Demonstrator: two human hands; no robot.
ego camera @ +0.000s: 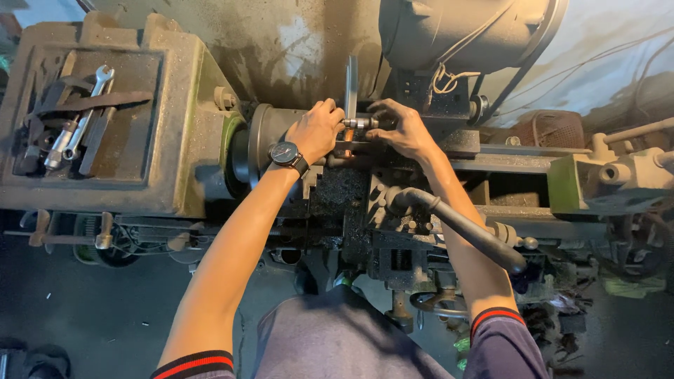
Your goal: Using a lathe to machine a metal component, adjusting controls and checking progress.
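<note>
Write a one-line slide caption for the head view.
Both hands, left hand and right hand, hold a small metal measuring tool at a lathe chuck.

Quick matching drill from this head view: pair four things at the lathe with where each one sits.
Things:
1. silver open-ended spanner
2. black round-faced wristwatch
3. small shiny metal cylinder
4. long dark lever handle

Places:
A. between the fingertips of the left hand and right hand
B. in the tray on top of the lathe headstock
C. under the right forearm, angled towards the person
D. on the left wrist

Pairs: 1-B, 2-D, 3-A, 4-C
</note>
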